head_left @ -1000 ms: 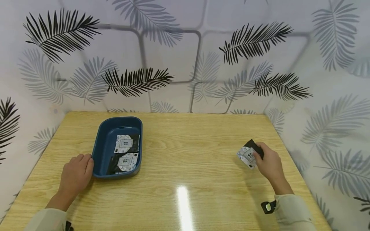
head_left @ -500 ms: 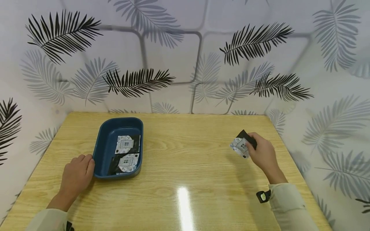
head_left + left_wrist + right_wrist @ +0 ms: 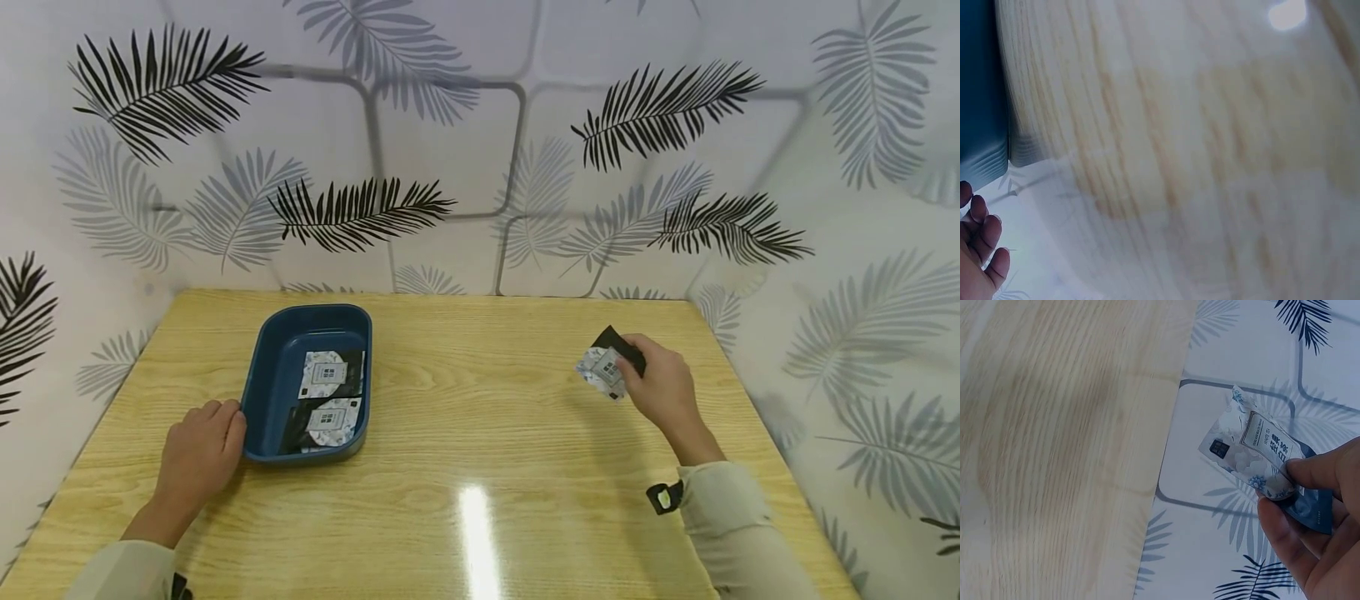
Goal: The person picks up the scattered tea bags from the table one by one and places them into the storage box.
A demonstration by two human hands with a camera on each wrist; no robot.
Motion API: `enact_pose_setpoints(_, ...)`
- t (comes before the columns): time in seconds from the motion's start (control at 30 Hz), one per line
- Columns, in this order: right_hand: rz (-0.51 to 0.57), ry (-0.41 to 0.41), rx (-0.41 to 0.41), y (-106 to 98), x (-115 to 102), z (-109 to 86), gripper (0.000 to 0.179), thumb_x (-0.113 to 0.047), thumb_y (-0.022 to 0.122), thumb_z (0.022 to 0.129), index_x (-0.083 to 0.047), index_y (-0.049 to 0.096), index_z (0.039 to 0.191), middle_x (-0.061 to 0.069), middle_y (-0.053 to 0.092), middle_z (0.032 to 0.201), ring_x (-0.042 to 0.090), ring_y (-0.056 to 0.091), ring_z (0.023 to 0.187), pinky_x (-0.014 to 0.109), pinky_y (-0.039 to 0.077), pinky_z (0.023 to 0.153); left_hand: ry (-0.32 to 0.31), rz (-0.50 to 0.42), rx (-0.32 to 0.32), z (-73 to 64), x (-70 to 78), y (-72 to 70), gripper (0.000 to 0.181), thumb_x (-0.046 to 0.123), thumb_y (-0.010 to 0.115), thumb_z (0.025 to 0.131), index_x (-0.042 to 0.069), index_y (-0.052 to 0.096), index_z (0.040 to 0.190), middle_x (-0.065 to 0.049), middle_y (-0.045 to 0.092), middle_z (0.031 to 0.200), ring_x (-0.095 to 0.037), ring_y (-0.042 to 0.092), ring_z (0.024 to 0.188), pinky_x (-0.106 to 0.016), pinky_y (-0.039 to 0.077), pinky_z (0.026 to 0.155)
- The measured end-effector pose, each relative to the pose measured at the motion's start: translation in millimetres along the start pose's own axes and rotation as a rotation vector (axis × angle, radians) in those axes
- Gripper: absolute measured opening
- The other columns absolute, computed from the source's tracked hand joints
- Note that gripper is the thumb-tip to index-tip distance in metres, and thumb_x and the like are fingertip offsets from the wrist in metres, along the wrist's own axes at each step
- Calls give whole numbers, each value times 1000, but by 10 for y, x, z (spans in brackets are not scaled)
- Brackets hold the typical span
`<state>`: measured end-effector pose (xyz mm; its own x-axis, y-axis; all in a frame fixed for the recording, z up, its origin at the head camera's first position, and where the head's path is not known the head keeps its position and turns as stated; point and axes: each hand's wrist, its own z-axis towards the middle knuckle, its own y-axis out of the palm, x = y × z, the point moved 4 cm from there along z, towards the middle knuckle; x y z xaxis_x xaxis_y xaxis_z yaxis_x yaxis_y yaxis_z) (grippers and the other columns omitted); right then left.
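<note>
My right hand [image 3: 662,383] pinches a small black-and-white sachet [image 3: 602,364] between thumb and fingers above the right side of the table. In the right wrist view the sachet [image 3: 1254,447] shows a floral print, a label and a dark end held under the thumb. My left hand [image 3: 201,450] rests at the near left side of a dark blue tray [image 3: 270,392], its fingertips by the rim. The left wrist view shows its fingers [image 3: 986,237] loosely bent, with nothing between them. Two similar sachets, a far one [image 3: 324,373] and a near one [image 3: 330,421], lie inside the tray along its right side.
The wooden table [image 3: 480,392] ends at a wall covering [image 3: 450,150] printed with leaves, at the back and both sides. A bright light reflection lies on the table's near middle. A black strap device hangs at the right sleeve [image 3: 727,500].
My right hand has moved to the left and slightly away from me, carrying the sachet. The left hand, the tray and the sachets in it have stayed in place.
</note>
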<state>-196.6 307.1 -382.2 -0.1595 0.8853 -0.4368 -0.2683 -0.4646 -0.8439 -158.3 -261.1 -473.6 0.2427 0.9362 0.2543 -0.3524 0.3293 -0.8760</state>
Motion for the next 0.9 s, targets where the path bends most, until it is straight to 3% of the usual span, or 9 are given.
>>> enact_pose_setpoints(0.27,26,-34,-9,137,-237,150,30,-11,66,95,-2,64,124,22,74,102,36,72,83,53,54,74,-18,8,-16,-41,5,3,19,12,45,100,1,57,89,-16,58,78,-36,53,65,-46,36,50)
enact_pose_setpoints(0.57,64,-70,21,222,-473,254,30,-13,66,94,-2,64,123,23,74,103,38,72,85,54,54,75,-15,16,16,-43,15,-13,20,12,46,100,5,52,82,-11,52,71,-30,46,59,-37,28,49)
enact_pose_setpoints(0.9,74,-87,-6,271,-661,353,30,-15,64,96,-5,64,124,20,75,100,35,72,80,51,53,70,-21,11,7,-12,-3,-5,19,12,45,100,5,54,84,-12,54,73,-32,47,60,-39,30,48)
